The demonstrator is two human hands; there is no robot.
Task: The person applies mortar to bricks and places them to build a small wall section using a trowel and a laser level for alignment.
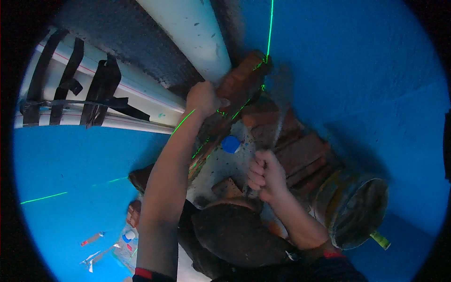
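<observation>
My left hand (201, 97) grips the near end of a red brick (242, 71) on top of a narrow brick stack beside a white pipe (192, 33). My right hand (267, 176) is closed round a long grey tool (278, 131), blurred and upright in the picture, with its upper end too smeared to make out. Green laser lines (268, 33) cross the wall and bricks. Below the brick in the picture lies a round blue lid (230, 144) on a speckled pale surface.
Loose bricks (303, 157) are piled on the right, beside a dirty bucket (329, 209). Blue walls (366, 84) enclose the corner. White conduits (136, 89) with black tape run along the upper left. Small litter (91, 239) lies at lower left.
</observation>
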